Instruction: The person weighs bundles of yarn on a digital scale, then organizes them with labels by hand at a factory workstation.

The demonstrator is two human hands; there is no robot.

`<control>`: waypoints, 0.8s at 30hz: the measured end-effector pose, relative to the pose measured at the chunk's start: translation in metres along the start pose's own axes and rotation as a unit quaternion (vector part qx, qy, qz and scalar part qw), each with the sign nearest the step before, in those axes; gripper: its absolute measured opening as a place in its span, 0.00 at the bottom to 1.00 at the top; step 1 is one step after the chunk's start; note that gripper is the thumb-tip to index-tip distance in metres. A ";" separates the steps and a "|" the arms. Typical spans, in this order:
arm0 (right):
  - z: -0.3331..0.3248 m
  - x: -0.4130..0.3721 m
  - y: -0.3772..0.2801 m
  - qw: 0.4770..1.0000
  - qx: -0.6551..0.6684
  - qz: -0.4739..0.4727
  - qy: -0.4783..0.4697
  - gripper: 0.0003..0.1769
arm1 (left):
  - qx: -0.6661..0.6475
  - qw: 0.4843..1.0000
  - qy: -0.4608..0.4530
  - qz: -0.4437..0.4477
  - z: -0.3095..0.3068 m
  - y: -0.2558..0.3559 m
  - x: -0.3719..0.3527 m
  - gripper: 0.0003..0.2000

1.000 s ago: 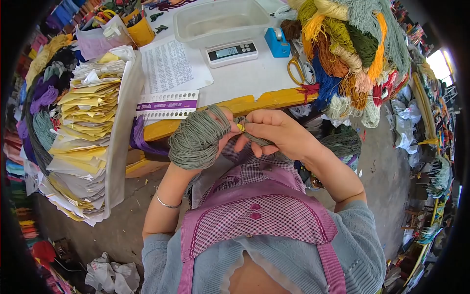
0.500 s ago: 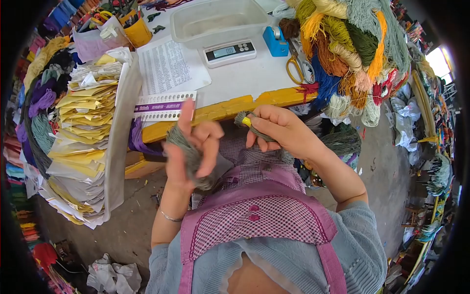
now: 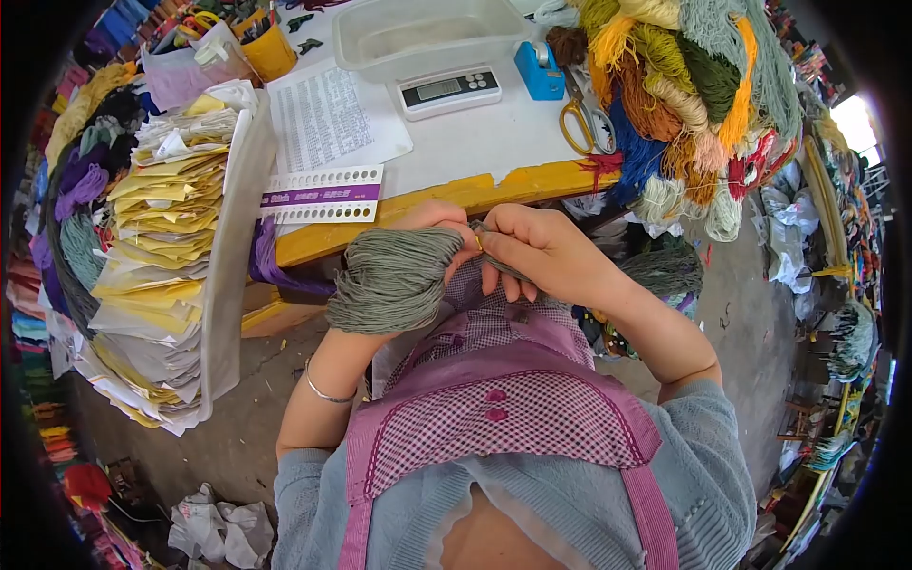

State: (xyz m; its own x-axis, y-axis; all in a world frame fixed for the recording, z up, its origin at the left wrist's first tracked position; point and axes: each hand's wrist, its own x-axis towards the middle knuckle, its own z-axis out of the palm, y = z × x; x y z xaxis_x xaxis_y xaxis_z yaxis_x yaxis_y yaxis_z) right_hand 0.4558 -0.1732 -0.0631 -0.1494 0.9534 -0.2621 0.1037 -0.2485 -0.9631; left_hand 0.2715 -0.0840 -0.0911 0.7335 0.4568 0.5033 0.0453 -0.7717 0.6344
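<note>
A hank of grey-green thread [image 3: 391, 283] hangs over my left hand [image 3: 435, 217] and wrist, covering most of the palm. That hand's fingers are closed around the gathered neck of the hank. My right hand [image 3: 546, 252] pinches the hank's other end, thumb and forefinger pressed together. Between the two hands a small yellow band [image 3: 478, 244] circles the strands, close to both sets of fingertips. Both hands are held over my lap, just in front of the table's yellow edge [image 3: 532, 187].
On the table are a digital scale [image 3: 448, 92], a clear plastic bin [image 3: 427, 57], a blue tape dispenser [image 3: 540, 72], scissors [image 3: 587, 125] and a printed sheet [image 3: 318, 119]. A box of yellow envelopes [image 3: 176, 252] stands left. Coloured hanks [image 3: 693, 85] pile up right.
My left hand, blurred with spread fingers before, has come right and closed at the hank's neck beside my right hand. The loose strands now spread over the left wrist.
</note>
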 end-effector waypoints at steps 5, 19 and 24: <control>-0.003 0.009 0.006 0.983 0.175 0.051 -0.035 0.10 | 0.021 1.000 0.021 0.002 0.006 -0.010 -0.012 0.10; 0.006 0.005 0.007 0.999 0.020 -0.036 0.006 0.12 | 0.051 0.995 0.075 0.039 0.003 -0.010 -0.011 0.13; 0.010 0.002 0.006 0.991 -0.080 -0.095 0.054 0.11 | 0.018 0.996 0.079 0.042 -0.002 -0.015 -0.009 0.10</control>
State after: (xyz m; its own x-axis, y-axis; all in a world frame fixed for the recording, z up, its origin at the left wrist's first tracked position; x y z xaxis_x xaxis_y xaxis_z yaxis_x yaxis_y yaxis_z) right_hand 0.4461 -0.1742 -0.0702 -0.0759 0.9952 -0.0612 0.2400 -0.0414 -0.9699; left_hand 0.2629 -0.0757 -0.1035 0.6194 0.4517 0.6421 0.0140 -0.8241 0.5663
